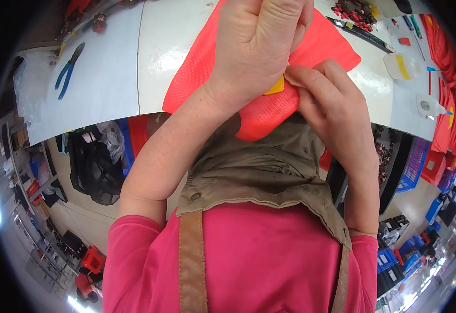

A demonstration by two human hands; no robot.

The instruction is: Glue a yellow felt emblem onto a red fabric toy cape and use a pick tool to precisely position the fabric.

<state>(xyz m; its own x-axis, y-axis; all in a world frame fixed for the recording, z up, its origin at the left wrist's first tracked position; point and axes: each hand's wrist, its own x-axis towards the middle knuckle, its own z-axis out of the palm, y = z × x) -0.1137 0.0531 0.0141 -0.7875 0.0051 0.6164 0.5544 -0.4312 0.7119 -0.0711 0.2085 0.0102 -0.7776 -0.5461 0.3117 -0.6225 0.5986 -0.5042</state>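
A bright red piece of woven or mesh fabric (188, 86) lies over the front edge of the white table and hangs toward my apron. Part of a yellow patch (276, 87) shows on it, between my two wrists. My left hand (259, 41) is closed in a fist above the cloth; what it holds, if anything, is hidden by the back of the hand. Beside the patch, my right hand (332, 96) pinches the red fabric between thumb and fingers, its other fingers curled.
Blue-handled pliers (70, 70) lie on the left of the table (108, 94). Toward the right are a dark cutter-like tool (361, 34), a clear bottle with a yellow label (397, 67), a small white dropper bottle (429, 106) and heaped red cloth pieces (447, 62). A blue crate (415, 164) stands below.
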